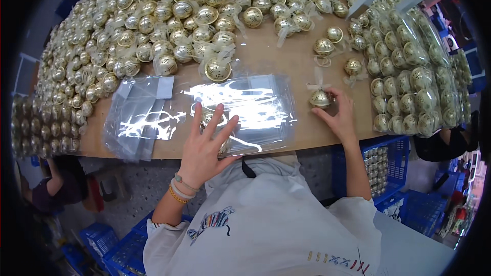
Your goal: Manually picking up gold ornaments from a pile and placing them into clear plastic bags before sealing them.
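My right hand (343, 117) has its thumb and fingers around a gold bell (319, 99) with a sheer pale ribbon, which rests on the brown table. My left hand (202, 149) is spread with its fingers apart over a stack of clear plastic bags (271, 117). Bits of gold bells (208, 117) show between and under its fingers; the hand covers most of them, so I cannot tell whether they lie inside a bag. Left of that hand lies a second pile of clear bags (135, 117).
A large heap of gold bells (169, 13) covers the table's back and left. Some loose bells (323, 46) lie beyond my right hand. Clear trays of bells (406, 99) are stacked at right, more trays (43, 128) at far left. Blue crates (396, 163) stand below the table edge.
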Motion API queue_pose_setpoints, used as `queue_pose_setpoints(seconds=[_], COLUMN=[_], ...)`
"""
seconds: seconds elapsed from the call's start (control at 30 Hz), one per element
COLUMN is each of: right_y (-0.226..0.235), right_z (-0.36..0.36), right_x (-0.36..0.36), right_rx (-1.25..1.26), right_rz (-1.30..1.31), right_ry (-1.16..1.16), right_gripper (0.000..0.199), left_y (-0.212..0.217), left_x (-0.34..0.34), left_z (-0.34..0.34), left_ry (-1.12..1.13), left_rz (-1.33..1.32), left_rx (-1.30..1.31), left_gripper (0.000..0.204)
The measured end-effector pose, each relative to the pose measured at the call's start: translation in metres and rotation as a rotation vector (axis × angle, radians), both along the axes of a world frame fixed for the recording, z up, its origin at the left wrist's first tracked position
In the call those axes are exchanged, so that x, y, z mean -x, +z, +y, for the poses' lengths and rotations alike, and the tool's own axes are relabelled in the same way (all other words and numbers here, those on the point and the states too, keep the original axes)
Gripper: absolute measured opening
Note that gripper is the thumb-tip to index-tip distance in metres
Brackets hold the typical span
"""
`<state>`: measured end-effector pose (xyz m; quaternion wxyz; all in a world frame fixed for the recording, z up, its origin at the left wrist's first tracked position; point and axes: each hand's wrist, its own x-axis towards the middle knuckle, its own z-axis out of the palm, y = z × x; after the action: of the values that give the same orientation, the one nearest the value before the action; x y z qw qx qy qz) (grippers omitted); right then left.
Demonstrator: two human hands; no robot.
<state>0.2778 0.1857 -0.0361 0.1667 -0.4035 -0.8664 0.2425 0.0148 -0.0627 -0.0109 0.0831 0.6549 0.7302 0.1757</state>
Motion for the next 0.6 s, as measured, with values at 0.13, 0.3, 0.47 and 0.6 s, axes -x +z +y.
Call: queue_pose_setpoints(seconds=[0.13,0.3,0.47,0.6], right_y=[0.008,0.021,0.006,0.001], right_z=[-0.015,-0.025,-0.007,-0.027], right_x=[0.012,0.046,0.075,0.065], right_rx=[0.232,1.155,0.500,0.119], right_rz=[0.073,0.285,0.248,0.165], right_ry=[-0.019,0.410,0.736,0.534], right_gripper=[0.050,0.048,0.040,0.040], left_y=[-0.003,-0.006,-0.002,0.000], left_x=[-0.001,0.003,0.003,0.004], left_z=[-0.002,-0.004,-0.001,-0.003], left_ry=[0.004,-0.012,-0.010,-0.004], left_rz=[-0.007,-0.032,-0.011,0.001], left_rx=[-0.030,-0.022,-0.032,-0.015], left_gripper=[0.088,0.083,0.082,0.081])
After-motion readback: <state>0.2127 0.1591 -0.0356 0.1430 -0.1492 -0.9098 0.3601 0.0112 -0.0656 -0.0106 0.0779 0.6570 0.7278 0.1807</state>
